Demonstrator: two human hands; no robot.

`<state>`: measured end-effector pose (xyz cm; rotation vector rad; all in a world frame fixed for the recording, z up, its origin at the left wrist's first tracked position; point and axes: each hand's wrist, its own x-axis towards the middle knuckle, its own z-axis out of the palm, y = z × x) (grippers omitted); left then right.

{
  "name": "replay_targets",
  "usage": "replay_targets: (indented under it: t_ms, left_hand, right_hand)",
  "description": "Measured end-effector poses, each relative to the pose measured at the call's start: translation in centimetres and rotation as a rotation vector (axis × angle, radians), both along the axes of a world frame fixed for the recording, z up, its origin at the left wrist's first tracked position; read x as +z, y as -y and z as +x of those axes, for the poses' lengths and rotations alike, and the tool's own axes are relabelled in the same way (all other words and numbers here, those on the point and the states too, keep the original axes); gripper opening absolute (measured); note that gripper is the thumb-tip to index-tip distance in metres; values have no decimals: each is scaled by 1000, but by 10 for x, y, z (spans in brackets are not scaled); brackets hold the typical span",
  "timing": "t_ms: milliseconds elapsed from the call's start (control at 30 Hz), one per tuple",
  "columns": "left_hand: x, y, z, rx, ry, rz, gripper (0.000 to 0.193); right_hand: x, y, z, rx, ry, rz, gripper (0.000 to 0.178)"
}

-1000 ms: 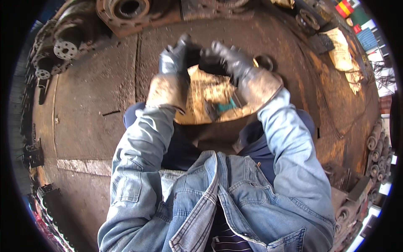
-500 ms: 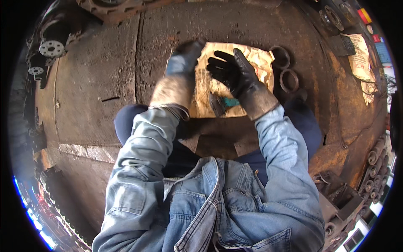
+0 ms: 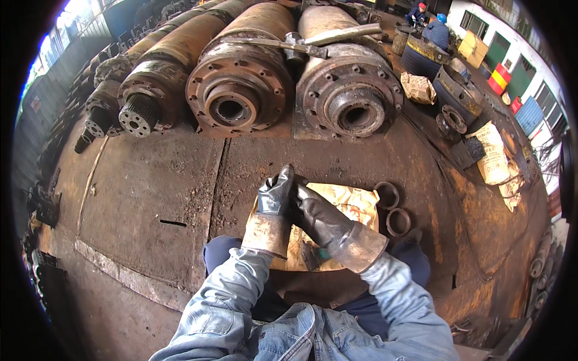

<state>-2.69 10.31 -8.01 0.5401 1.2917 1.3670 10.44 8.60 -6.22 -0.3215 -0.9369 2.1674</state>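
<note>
Both of my hands wear black, oily gloves with soiled tan cuffs, and they meet above a wrinkled brown paper sheet (image 3: 358,207). My left hand (image 3: 276,194) is closed with its fingers curled up against my right glove; whether anything sits inside it is hidden. My right hand (image 3: 319,215) reaches in from the right and presses against my left, its fingertips mostly covered. Below my right wrist, a dark, grimy piece (image 3: 310,256) with a teal part beside it lies on the paper; its kind cannot be made out.
Two dark metal rings (image 3: 398,222) lie right of the paper. Large rusty flanged cylinders (image 3: 232,99) line the far side, a hammer (image 3: 295,47) resting across them. A printed paper sack (image 3: 490,153) and drums (image 3: 421,57) stand right. Two people (image 3: 436,33) sit far back.
My view has tilted up, bringing the cylinders into sight. My right hand, open with spread fingers before, has come against my left hand, and the two now touch.
</note>
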Motion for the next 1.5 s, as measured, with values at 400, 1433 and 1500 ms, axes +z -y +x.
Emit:
replay_targets:
  t_ms: [400,1433,1500]
  left_hand:
    - [59,20,-20,96,648,293,65]
    - [-3,-20,-20,-287,997,464,71]
    - [-8,-20,-15,-248,953,410,72]
  right_hand:
    - [307,-136,-48,-125,1024,761,52]
    - [-315,35,117,879,1949,939,66]
    - [-332,40,113,911,1951,852,64]
